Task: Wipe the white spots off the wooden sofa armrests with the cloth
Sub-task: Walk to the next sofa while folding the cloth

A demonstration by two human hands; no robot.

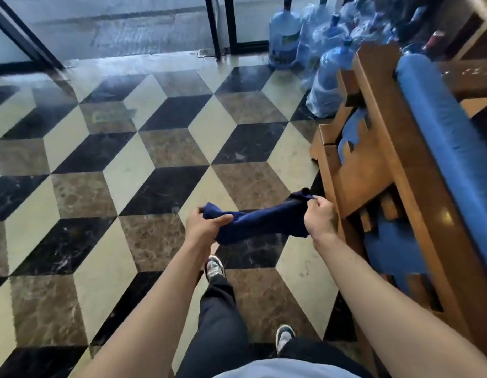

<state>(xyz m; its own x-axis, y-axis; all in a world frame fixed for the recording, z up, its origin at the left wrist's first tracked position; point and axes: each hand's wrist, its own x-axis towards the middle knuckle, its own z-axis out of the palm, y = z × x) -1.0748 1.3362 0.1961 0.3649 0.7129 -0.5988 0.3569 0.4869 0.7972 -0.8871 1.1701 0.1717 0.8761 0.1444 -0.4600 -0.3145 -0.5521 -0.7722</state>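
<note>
- Cloth [260, 218], dark blue, hangs stretched between the person's two hands above the tiled floor, clear of the sofa, with a slack fold sagging near its left end
- Left hand [202, 227] grips the left end of the cloth, thumb laid over the top of the fabric and fingers curled under it
- Right hand [318, 218] pinches the right end, fingers closed round a bunched corner that sticks up past the knuckles
- Both forearms are bare and reach forward from the bottom of the view, the right one passing just beside the sofa's wooden frame
- Wooden sofa [378, 170] stands at the right, brown timber with a carved side panel; its long top rail runs from near the camera away toward the bottles
- White spots show on a farther wooden armrest [467, 75] at the upper right edge, well apart from the cloth
- Blue cushion [438, 126] lies along the sofa's seat beside the rail, and more blue upholstery shows through the gaps in the side panel
- Person's legs in dark trousers and two sneakers, one [215, 268] below the cloth, stand on the floor
- Floor [100, 165] is polished tile in a cube pattern of black, brown and cream
- Large water bottles [284, 36], blue and clear, cluster beyond the sofa by a dark-framed glass door [220, 25]
</note>
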